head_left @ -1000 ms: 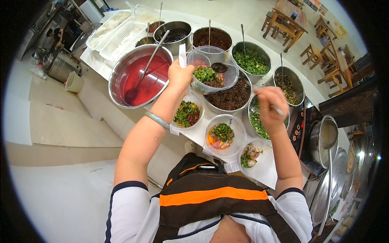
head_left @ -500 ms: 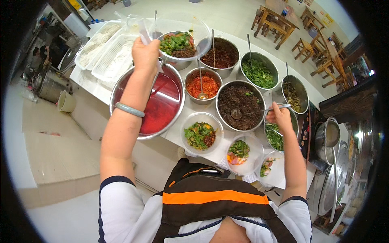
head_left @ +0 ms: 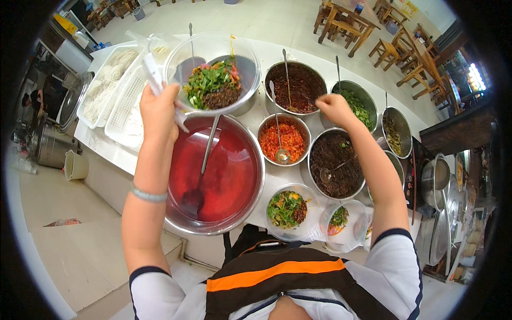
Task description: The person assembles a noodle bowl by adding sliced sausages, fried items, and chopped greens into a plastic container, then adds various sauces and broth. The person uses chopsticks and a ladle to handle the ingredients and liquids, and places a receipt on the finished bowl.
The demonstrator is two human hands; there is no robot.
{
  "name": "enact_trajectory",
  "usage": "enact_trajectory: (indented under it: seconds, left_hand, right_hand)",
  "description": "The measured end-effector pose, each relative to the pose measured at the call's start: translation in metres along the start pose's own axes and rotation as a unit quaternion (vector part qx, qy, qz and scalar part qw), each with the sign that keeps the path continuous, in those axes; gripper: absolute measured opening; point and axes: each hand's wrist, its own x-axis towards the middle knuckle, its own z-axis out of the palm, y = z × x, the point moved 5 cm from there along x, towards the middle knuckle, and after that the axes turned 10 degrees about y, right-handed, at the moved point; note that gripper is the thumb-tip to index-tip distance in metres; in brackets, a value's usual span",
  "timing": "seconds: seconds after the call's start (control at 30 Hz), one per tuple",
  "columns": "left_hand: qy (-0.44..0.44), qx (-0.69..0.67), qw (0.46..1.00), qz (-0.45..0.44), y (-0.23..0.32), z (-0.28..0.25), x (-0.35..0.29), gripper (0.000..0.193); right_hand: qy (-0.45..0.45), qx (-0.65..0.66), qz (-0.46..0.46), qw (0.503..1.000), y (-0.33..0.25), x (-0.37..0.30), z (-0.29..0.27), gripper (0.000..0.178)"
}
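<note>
Clear plastic bowl (head_left: 213, 69) with green herbs, dark brown mince and a pink speck; steel basin (head_left: 216, 176) of translucent red liquid; small steel bowl (head_left: 282, 140) of orange-red chopped chilli; dark brown paste in the steel bowl (head_left: 337, 162) beside it; white table (head_left: 266, 114); white baskets (head_left: 125, 98) (perforated pattern); black apron (head_left: 288, 277) with one orange stripe.

Single head-worn fisheye, looking steeply down over own chest. Left hand (head_left: 158, 109) raised upper left, right hand (head_left: 334, 108) stretched upper right, both close under lens. Counter (head_left: 277, 56) beneath and beyond hands; dining chairs (head_left: 346, 24) far past right hand. Edges bend at rim.
</note>
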Motion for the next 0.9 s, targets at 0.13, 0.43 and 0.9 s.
enact_trajectory:
  seconds: [0.13, 0.43, 0.9]
  left_hand:
    - [0.020, 0.022, 0.999, -0.019, 0.000, -0.017, -0.012, 0.016]
    - [0.039, 0.039, 0.997, -0.053, 0.003, -0.039, -0.031, 0.014]
    - [-0.028, 0.021, 0.999, -0.042, -0.015, 0.009, -0.030, 0.015]
  right_hand:
    - [0.068, -0.048, 0.014, 0.996, 0.020, 0.110, 0.072, 0.035]
    - [-0.122, -0.011, 0.009, 0.992, -0.029, 0.153, 0.099, 0.032]
    - [0.081, -0.150, -0.231, 0.958, -0.027, 0.039, 0.020, 0.024]
